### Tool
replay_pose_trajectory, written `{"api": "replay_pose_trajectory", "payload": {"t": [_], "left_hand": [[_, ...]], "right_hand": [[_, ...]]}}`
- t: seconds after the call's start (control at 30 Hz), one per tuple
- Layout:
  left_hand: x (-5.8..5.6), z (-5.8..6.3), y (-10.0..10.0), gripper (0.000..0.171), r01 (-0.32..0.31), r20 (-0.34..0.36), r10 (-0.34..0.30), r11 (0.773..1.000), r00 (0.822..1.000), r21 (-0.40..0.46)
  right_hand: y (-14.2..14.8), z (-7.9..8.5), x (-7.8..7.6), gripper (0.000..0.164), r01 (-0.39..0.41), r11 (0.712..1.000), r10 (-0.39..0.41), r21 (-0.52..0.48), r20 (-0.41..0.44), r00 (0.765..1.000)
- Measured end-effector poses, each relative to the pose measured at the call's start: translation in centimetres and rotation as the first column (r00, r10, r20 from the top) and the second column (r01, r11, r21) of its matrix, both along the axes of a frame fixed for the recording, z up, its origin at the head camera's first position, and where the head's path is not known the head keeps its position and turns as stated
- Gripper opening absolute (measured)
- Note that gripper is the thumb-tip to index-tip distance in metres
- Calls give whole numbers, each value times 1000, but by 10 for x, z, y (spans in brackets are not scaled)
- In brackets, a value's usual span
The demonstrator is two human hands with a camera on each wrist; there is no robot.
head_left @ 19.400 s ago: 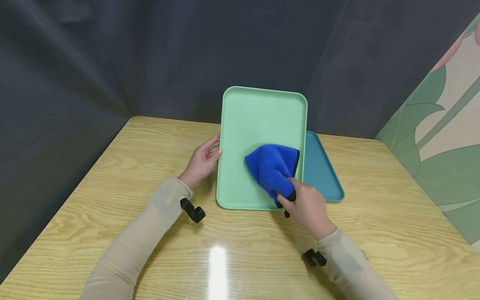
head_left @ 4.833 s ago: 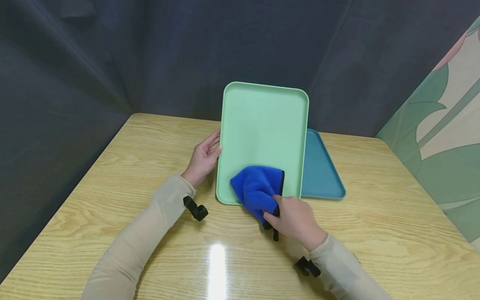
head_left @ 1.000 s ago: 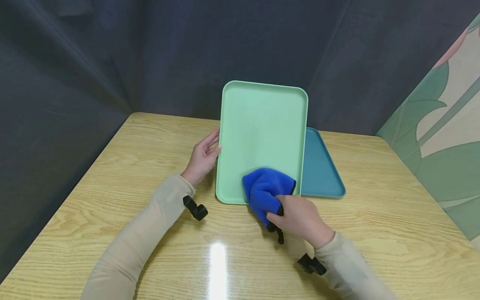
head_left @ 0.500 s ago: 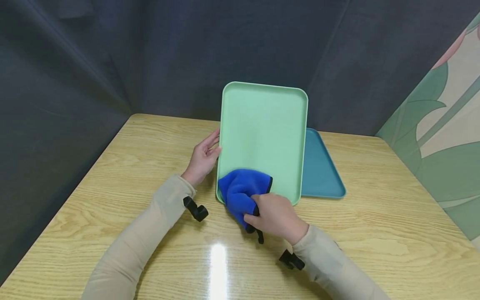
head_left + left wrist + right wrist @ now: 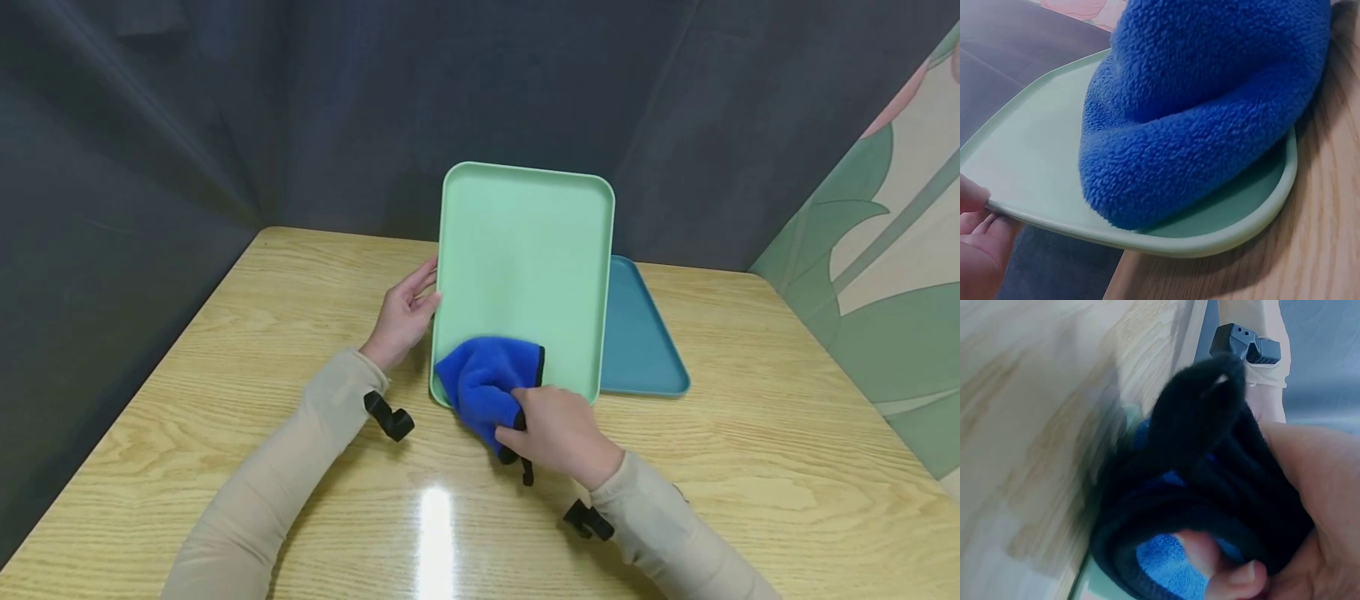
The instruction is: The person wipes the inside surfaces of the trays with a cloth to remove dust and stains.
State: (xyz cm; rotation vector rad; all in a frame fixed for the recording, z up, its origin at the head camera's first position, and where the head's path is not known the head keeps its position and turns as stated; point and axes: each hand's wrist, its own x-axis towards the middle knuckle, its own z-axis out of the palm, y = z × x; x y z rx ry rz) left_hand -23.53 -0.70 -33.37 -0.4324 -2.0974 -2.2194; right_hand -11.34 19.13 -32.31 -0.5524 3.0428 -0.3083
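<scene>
A light green tray [image 5: 528, 258] is propped up steeply on the wooden table. My left hand [image 5: 399, 323] pinches its left rim, thumb in front and the other fingers partly behind, as the left wrist view also shows. A blue fleecy cloth [image 5: 486, 377] with black edging is bunched in my right hand [image 5: 561, 433], pressed to the lower left part of the tray. In the left wrist view the cloth [image 5: 1204, 112] covers much of the tray's lower end. The right wrist view shows the cloth's black hanging loop [image 5: 1197, 415] and my right fingers curled into the folds.
A teal tray [image 5: 643, 342] lies behind the green one on the right, partly hidden by it. The wooden table [image 5: 300, 292] ends at a dark curtain [image 5: 360, 108] at the back and left. A leaf-patterned wall [image 5: 892, 292] stands on the right.
The cloth has gone left across the tray's lower end over the last second; much earlier it was higher and further right. My left hand and the green tray have stayed almost still.
</scene>
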Motion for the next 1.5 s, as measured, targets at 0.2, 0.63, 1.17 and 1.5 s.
{"api": "replay_pose_trajectory", "payload": {"t": [0.2, 0.63, 1.17, 1.5], "left_hand": [[-1, -1, 0, 54, 5, -1, -5, 1000, 1000, -10], [-2, -1, 0, 55, -9, 39, 10, 1000, 999, -19], [-3, -1, -1, 53, -5, 48, 6, 999, 999, -35], [-1, -1, 2, 54, -18, 37, 19, 999, 999, -48]], "right_hand": [[10, -1, 0, 33, 52, 999, -52, 11, 3, 999], [38, 0, 3, 23, 107, 994, -107, 24, -20, 994], [69, 2, 8, 21, 185, 983, -185, 2, 28, 982], [72, 4, 7, 22, 178, 984, -178, 7, 17, 984]]}}
